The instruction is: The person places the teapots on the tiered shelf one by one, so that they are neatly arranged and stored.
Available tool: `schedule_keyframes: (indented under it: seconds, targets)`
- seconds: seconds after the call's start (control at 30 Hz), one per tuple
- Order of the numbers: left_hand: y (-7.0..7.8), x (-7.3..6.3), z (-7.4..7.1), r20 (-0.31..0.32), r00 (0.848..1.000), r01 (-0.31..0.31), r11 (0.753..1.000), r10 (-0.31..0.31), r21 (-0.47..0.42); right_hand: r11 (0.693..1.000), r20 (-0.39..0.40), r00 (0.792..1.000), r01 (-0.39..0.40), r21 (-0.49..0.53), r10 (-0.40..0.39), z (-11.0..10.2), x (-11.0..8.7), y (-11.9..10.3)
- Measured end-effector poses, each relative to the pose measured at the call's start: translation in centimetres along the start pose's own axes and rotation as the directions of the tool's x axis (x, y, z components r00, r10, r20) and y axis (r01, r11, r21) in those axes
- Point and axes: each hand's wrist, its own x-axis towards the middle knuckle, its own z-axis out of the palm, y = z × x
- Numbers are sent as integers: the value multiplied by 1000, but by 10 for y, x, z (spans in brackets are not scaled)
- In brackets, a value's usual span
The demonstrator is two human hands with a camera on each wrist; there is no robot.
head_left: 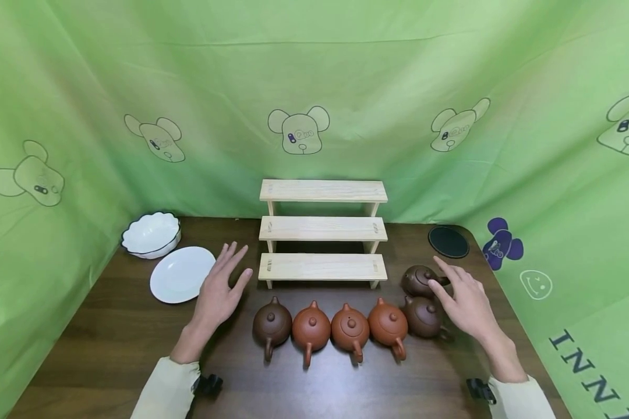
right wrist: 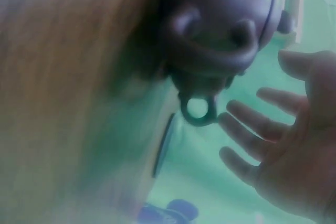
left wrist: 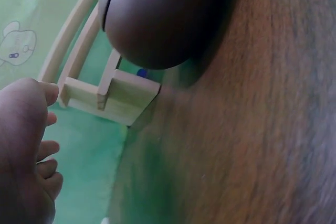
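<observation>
My right hand [head_left: 466, 299], fingers extended and spread, hovers beside a dark brown teapot [head_left: 417, 279] at the right; its thumb overlaps that teapot's handle in the head view. Just in front sits another dark teapot [head_left: 423, 317], its handle large in the right wrist view. Three reddish-brown teapots [head_left: 311, 330] continue the row leftward, ending at a third dark teapot [head_left: 271, 325]. All have lids on, and the row's handles point toward me. My left hand [head_left: 219, 294] is spread with nothing in it, between the row's left end and a white oval plate [head_left: 182, 274].
A three-step wooden stand [head_left: 322, 267] rises behind the teapots at the middle. A white scalloped bowl [head_left: 152, 234] with a dark rim stands at the back left. At the back right lies a dark round coaster [head_left: 448, 241]. Green printed cloth [head_left: 215, 75] surrounds the brown table [head_left: 110, 349].
</observation>
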Motion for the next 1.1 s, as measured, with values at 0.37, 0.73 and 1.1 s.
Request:
schedule_keyframes:
  seconds: [0.37,0.73,1.1]
  targets:
    - [-7,3,27,-27,990,122,939,-137,-321,996,-125,991,-45,72,54,-3,-6,21]
    - [-15,5,50,-31,990,109,873,-141,-476,993,-106,993,-40,110,51,2,-10,43]
    - [-15,2,56,-61,993,58,876,-99,-479,991,-56,994,-87,100,93,2,-12,45]
